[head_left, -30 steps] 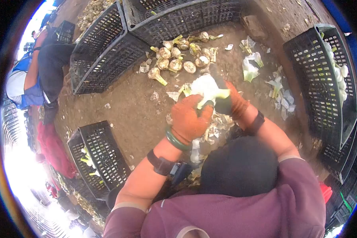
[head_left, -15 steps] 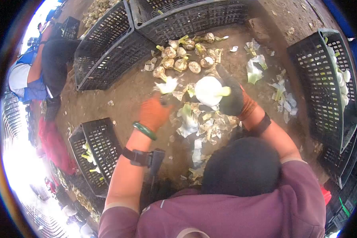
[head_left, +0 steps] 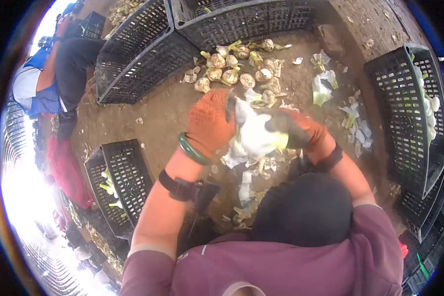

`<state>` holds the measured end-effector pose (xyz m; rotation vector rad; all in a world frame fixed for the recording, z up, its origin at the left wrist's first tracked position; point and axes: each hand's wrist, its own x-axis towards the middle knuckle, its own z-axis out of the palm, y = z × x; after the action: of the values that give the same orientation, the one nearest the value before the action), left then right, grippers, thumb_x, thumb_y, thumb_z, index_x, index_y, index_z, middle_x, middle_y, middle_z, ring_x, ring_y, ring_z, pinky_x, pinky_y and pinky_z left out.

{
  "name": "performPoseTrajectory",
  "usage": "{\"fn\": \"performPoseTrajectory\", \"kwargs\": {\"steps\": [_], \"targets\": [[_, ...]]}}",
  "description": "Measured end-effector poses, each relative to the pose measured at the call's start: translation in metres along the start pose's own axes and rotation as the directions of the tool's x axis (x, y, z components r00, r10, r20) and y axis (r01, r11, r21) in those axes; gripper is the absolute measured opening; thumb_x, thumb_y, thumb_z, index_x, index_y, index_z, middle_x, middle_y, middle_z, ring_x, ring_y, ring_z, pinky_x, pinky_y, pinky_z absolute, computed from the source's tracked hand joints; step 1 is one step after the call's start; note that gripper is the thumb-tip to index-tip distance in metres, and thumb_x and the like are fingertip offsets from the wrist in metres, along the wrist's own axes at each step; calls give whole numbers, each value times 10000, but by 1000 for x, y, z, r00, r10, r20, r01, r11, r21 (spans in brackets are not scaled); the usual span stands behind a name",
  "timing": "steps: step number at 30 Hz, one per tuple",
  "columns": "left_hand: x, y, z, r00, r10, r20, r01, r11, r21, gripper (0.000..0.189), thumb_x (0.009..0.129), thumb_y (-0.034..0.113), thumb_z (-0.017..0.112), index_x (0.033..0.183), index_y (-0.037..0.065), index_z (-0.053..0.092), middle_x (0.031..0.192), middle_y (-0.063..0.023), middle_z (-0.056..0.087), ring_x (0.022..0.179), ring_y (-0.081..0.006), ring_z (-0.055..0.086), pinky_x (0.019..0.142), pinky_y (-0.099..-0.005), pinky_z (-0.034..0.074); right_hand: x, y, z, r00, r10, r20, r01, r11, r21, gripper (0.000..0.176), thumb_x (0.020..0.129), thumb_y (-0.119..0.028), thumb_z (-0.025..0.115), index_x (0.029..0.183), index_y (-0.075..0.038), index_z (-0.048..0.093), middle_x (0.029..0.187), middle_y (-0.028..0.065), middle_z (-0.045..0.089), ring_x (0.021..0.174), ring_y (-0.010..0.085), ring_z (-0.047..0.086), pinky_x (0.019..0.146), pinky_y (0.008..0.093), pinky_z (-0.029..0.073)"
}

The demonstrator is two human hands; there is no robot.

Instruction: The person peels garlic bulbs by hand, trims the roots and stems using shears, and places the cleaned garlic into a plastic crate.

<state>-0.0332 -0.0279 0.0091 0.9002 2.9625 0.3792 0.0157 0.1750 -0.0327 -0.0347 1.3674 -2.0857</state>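
A round white garlic bulb (head_left: 258, 134) with a green stem (head_left: 281, 140) hangs blurred above the brown dirt floor (head_left: 158, 126), the orange-and-black-gloved right hand's (head_left: 302, 130) fingers curled around its stem side, the orange-gloved left hand's (head_left: 211, 121) bent fingers opposite, their hold unclear.

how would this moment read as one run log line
left hand: at white bulb, contact blurred; right hand: holding white bulb; unpeeled bulbs: grouped on ground; peelings: scattered on ground
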Motion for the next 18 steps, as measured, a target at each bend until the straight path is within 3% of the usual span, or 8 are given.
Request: {"fn": "performPoseTrajectory", "kwargs": {"steps": [2,4,7,10,13,16,17,18], "targets": [[0,-14,6,987,-148,64,158,965,-209,326,802,213,592,1079,47,550,901,-134,630,764,-282,622,655,-353,488,7,6,-7,998,-49,38,46,996,82,540,815,-264,588,1243,34,446,997,67,605,909,127,558,783,252,453],[3,-27,17,888,-438,141,423,655,-627,350,817,234,594,1092,25,540,900,-103,637,754,-226,629,605,-320,492,14,11,-2,993,-71,-98,93,968,235,492,818,-274,593,1185,40,496,968,55,603,889,120,554,762,251,452],[-9,-3,6,702,-322,636,712,286,-641,403,804,216,627,1166,73,522,962,-111,644,837,-186,618,698,-330,488,18,8,2,953,-126,-275,131,991,2,428,847,-310,575,1105,31,554,947,45,600,866,113,551,745,246,450],[-13,31,15,722,-369,586,683,515,-517,364,822,162,600,1162,53,531,967,-94,643,841,-160,609,699,-292,491,24,10,8,901,-208,-380,158,975,-158,391,878,-321,543,1070,18,575,948,47,610,866,116,554,754,251,450],[-17,28,14,796,-243,555,601,202,-774,338,817,135,596,1134,30,543,962,-75,635,838,-138,595,694,-267,487,27,26,1,826,-308,-473,296,950,-100,399,895,-327,521,1078,24,569,937,42,627,835,132,575,761,275,464],[-23,22,0,772,-195,605,608,-49,-792,335,813,117,599,1129,20,542,955,-57,625,823,-122,583,671,-254,487,23,28,-29,851,86,-518,-149,986,-81,431,875,-332,542,1115,26,544,932,111,649,803,214,622,751,322,485],[-24,17,10,802,-243,546,561,-10,-828,308,835,135,586,1125,40,544,875,-36,618,657,-89,537,523,-224,429,23,50,-45,845,-341,-412,-227,468,-854,381,843,-301,584,1096,-16,576,933,157,657,797,243,642,732,334,492],[-21,15,12,826,-289,484,514,34,-857,283,856,153,574,1122,60,546,794,-14,610,491,-55,491,376,-194,371,25,46,-44,839,-361,-407,-216,466,-858,379,830,-309,595,1079,-24,586,930,174,648,810,281,631,734,356,492]]}}
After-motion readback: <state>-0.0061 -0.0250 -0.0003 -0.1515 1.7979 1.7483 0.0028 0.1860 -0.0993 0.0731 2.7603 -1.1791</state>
